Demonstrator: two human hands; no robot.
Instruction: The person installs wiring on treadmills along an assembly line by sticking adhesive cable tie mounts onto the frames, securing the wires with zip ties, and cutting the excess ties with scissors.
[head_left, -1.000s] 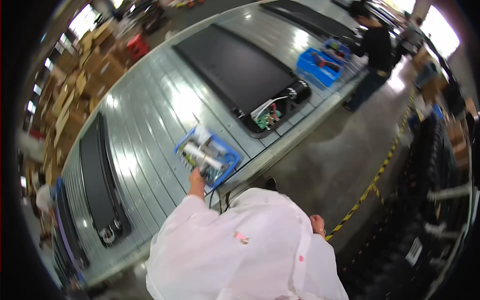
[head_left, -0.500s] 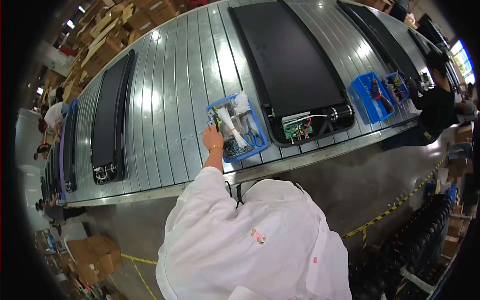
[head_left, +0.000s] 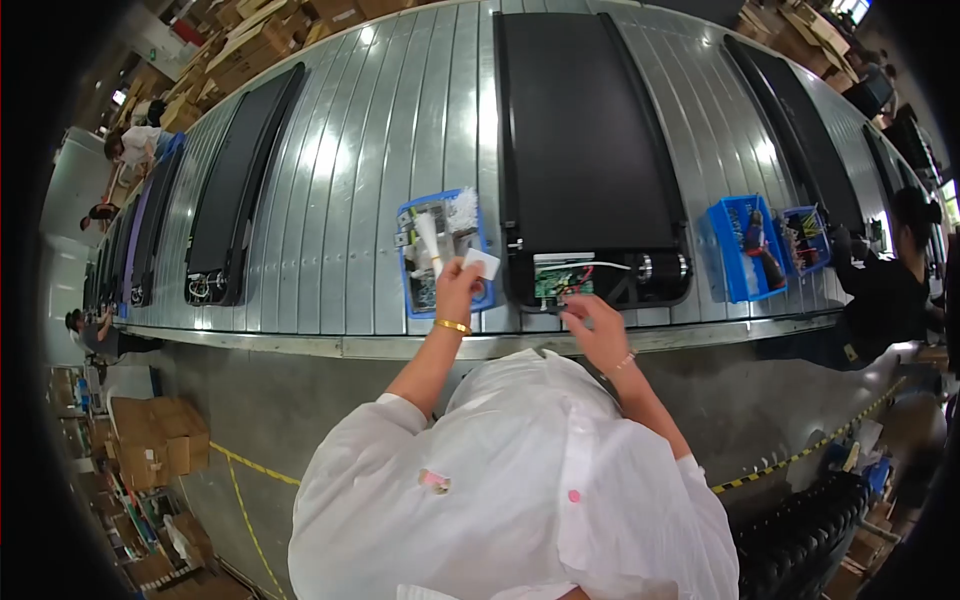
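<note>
My left hand [head_left: 457, 287] is closed on a small white square piece [head_left: 483, 263], held over the right side of a blue tray [head_left: 408, 290]. The tray carries a bundle of white cable ties [head_left: 429, 238], white small parts and metal pieces. To its right lies a black treadmill [head_left: 585, 140], its near end uncovered to show a green circuit board [head_left: 556, 280] with red and white wires. My right hand [head_left: 598, 332] is at the near edge of that board, thumb and finger drawn together. Whatever lies between those fingertips is too small to make out.
More treadmills [head_left: 232, 190] lie along the slatted metal conveyor [head_left: 345, 200]. On the right stand a blue bin [head_left: 735, 265] with tools and a second blue bin [head_left: 800, 260]. A person in black [head_left: 895, 290] works beside them. Cardboard boxes [head_left: 245, 60] are piled beyond the conveyor.
My left hand has come up from the tray's left side, now with the white square piece. My right hand has entered view at the circuit board. The view has turned slightly.
</note>
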